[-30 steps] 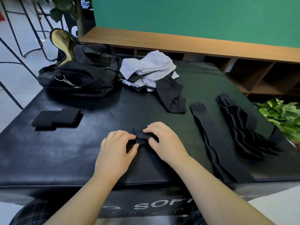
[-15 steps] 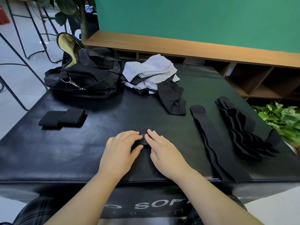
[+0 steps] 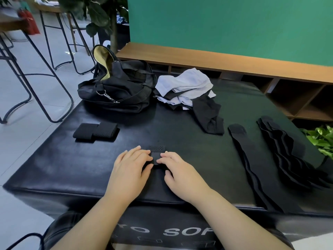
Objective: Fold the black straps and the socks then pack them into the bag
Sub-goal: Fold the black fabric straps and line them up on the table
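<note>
**Black strap pinned flat under both hands**

Black padded leather covers the table (image 3: 54, 168), and near its front edge a short folded black perforated strap (image 3: 156, 152) is being pressed down. The left hand (image 3: 130, 170) is laid flat on the strap's left side, fingers nearly straight and spread, thumb tucked toward the strap. The right hand (image 3: 180, 172) is laid on the right side, fingers lightly bent, fingertips resting on the fabric; nothing is gripped by either hand. Only the strap's far end and a narrow middle strip are seen between the fingers.

Off to the left, farther back, a finished pair of folded black straps (image 3: 96, 132) is set side by side, touching. To the right, a long unfolded black perforated strap (image 3: 252, 165) is stretched toward the front edge, and just beside it a loose heap of more black straps (image 3: 286, 154) is piled.

Farther on, a black sock (image 3: 209, 114) is draped at the foot of a pile of pale grey and black socks (image 3: 185, 87). Just left of that pile, the black duffel bag with a yellow lining (image 3: 117, 89) is seen unzipped, its flap standing up.

Behind the table, a low wooden shelf unit (image 3: 234, 64) is backed by a green wall (image 3: 234, 24). Leafy green plant (image 3: 320, 139) at the right edge; black metal stools (image 3: 45, 60) on the grey floor at left.
</note>
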`<action>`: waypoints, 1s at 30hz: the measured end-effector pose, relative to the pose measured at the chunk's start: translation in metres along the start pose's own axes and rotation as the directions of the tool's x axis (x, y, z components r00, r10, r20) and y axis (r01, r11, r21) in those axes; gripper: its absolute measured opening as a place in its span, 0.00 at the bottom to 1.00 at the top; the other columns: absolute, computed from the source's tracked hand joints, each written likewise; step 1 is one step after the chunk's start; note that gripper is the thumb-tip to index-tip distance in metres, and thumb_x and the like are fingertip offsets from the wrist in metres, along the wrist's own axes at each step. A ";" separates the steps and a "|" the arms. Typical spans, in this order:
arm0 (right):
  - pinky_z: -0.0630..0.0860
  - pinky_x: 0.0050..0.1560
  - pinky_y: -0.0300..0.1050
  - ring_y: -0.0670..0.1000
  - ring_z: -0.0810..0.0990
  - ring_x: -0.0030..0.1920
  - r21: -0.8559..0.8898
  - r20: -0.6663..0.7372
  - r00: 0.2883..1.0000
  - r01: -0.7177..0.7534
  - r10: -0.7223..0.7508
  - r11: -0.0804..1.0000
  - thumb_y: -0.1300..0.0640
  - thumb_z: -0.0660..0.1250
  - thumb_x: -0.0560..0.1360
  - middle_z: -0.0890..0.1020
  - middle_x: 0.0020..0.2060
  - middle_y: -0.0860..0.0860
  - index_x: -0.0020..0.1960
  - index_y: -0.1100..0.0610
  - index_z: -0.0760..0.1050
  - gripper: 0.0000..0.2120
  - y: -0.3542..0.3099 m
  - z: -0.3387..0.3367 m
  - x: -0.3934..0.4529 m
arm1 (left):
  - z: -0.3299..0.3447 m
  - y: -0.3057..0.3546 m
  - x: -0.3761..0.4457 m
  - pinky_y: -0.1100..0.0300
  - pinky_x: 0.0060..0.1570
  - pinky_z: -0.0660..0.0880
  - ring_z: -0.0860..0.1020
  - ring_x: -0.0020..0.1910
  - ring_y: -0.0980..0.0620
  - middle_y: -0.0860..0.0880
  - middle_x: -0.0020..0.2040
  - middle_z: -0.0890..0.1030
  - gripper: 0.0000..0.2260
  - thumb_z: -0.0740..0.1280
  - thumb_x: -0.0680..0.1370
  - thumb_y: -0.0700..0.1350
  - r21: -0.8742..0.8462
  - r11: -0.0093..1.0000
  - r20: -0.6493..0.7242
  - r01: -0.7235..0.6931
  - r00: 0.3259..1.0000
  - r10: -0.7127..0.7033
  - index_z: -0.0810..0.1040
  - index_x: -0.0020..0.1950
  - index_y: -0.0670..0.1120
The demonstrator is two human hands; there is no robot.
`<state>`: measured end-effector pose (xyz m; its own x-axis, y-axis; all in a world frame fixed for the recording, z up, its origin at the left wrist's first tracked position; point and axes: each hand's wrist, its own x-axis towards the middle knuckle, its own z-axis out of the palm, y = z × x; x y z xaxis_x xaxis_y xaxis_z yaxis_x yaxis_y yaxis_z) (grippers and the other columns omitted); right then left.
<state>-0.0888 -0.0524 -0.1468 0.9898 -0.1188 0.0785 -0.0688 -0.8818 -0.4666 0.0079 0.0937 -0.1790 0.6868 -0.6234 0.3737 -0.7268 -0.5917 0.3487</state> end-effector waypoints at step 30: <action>0.43 0.75 0.43 0.45 0.51 0.76 -0.052 0.153 0.987 0.050 -0.042 0.997 0.57 0.53 0.81 0.52 0.77 0.48 0.77 0.55 0.54 0.25 -0.044 0.031 0.102 | -0.023 -0.040 0.018 0.52 0.74 0.46 0.50 0.76 0.51 0.49 0.77 0.57 0.26 0.57 0.80 0.51 0.030 0.872 -0.038 0.489 0.872 -0.488 0.58 0.76 0.45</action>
<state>0.0189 -0.0113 -0.1450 0.9992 -0.0106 -0.0380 -0.0255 -0.9093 -0.4154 0.0493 0.1176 -0.1661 0.9536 -0.2353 0.1879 -0.2972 -0.8360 0.4613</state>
